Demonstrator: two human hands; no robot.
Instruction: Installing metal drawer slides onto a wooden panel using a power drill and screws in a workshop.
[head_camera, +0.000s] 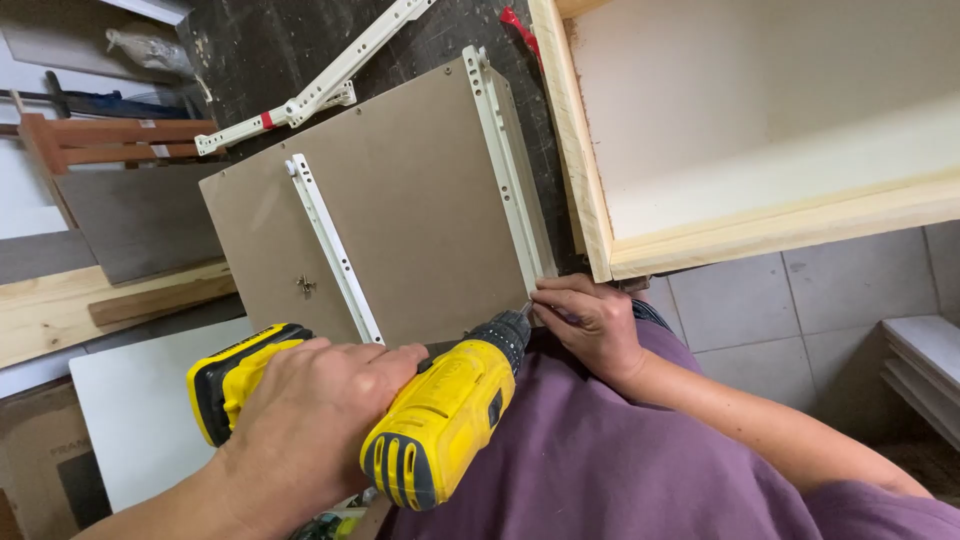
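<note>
My left hand (305, 420) grips the handle of a yellow and black cordless drill (440, 410). Its chuck (508, 335) points at the near end of a white drawer slide (508, 170) on the right edge of a brown hardboard drawer box (420, 210). My right hand (590, 325) rests at that corner with its fingers pinched right by the drill's tip. What they pinch is too small to tell. A second white slide (335, 250) runs along the box's left side.
A loose white slide (320, 85) lies on the dark bench (270, 45) behind the box. A few small screws (305, 286) sit on the hardboard. A pale wooden cabinet (740, 130) stands at the right, with grey floor tiles (760, 300) below. Boards lie at the left.
</note>
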